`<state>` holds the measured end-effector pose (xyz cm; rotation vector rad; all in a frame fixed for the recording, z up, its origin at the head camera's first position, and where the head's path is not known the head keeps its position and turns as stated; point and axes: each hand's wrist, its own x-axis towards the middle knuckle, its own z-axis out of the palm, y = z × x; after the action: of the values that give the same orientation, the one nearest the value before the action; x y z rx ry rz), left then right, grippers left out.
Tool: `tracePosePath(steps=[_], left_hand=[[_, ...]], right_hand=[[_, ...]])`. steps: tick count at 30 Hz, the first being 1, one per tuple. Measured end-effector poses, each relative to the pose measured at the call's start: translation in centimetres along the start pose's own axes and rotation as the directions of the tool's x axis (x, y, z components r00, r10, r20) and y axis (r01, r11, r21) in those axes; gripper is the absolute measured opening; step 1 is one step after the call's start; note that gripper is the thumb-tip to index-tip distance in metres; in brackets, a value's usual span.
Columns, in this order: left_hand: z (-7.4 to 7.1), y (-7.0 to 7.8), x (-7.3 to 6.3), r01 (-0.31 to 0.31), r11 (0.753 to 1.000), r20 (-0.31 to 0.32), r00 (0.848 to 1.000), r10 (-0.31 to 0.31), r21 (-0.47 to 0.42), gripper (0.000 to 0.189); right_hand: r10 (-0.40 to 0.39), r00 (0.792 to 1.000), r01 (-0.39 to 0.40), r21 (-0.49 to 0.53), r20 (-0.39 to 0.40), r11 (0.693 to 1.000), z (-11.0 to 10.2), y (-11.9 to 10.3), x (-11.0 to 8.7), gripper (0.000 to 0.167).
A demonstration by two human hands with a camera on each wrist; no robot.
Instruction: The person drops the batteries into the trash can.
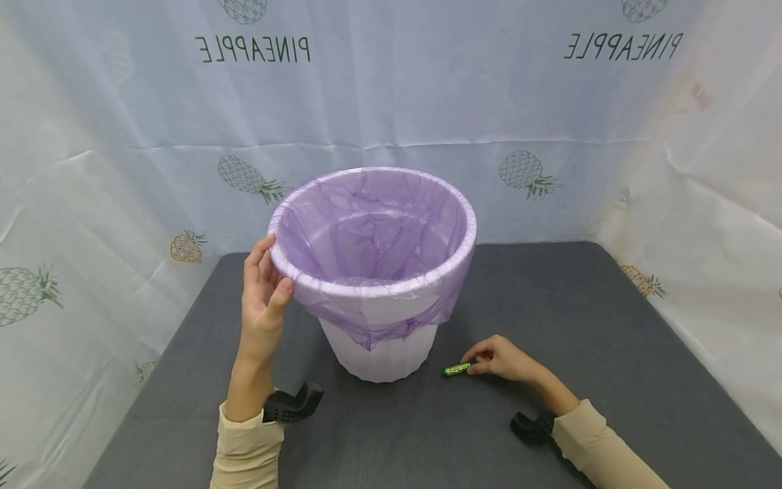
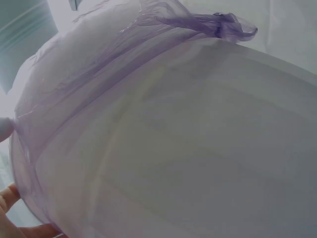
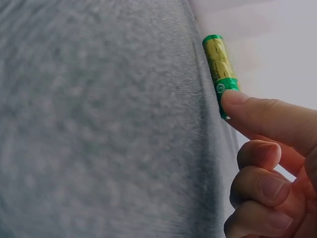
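Observation:
A white trash bin [image 1: 391, 353] stands on the dark table, lined with a translucent purple bag [image 1: 379, 238] folded over its rim. My left hand [image 1: 264, 299] rests against the left side of the rim, thumb and fingers spread along the outside. In the left wrist view, fingertips [image 2: 39, 230] touch the bin wall [image 2: 198, 139]. Right of the bin's base, my right hand [image 1: 501, 358] pinches one end of a small green and gold battery [image 1: 457, 369]. The right wrist view shows the thumb on the battery [image 3: 220, 64]; the index finger is partly hidden, the other fingers curled.
A dark grey cloth covers the table [image 1: 550, 292]. Pale curtains [image 1: 391, 88] with pineapple prints hang behind and on both sides. Each wrist wears a black camera mount [image 1: 293, 402]. The bin's tall rim stands well above the right hand.

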<state>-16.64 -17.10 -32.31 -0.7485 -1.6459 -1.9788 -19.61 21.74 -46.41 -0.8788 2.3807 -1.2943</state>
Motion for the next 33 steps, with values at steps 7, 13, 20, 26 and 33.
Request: tracePosePath(steps=[7, 13, 20, 26, 33], left_hand=[[0.1, 0.1, 0.0, -0.025, 1.000, 0.017, 1.000, 0.025, -0.006, 0.054], [0.0, 0.0, 0.1, -0.025, 1.000, 0.015, 1.000, 0.025, -0.006, 0.054], [-0.1, 0.0, 0.0, -0.019, 1.000, 0.016, 1.000, 0.019, -0.005, 0.054], [0.0, 0.0, 0.0, -0.014, 1.000, 0.014, 1.000, 0.014, -0.001, 0.054], [0.1, 0.2, -0.1, -0.002, 1.000, -0.004, 1.000, 0.002, 0.003, 0.053]], right_hand=[[-0.003, 0.999, 0.003, -0.015, -0.036, 1.000, -0.9, -0.9, -0.1, 0.022], [0.020, 0.998, -0.021, -0.022, -0.059, 1.000, -1.6, -1.7, -0.1, 0.022], [-0.035, 0.996, 0.032, -0.041, -0.081, 0.999, -2.0, -2.7, -0.2, 0.018], [-0.077, 0.993, 0.072, -0.055, -0.091, 0.996, -2.5, -3.5, -0.3, 0.016], [-0.076, 0.991, 0.070, -0.056, -0.112, 0.996, -3.1, -4.7, -0.5, 0.015]])
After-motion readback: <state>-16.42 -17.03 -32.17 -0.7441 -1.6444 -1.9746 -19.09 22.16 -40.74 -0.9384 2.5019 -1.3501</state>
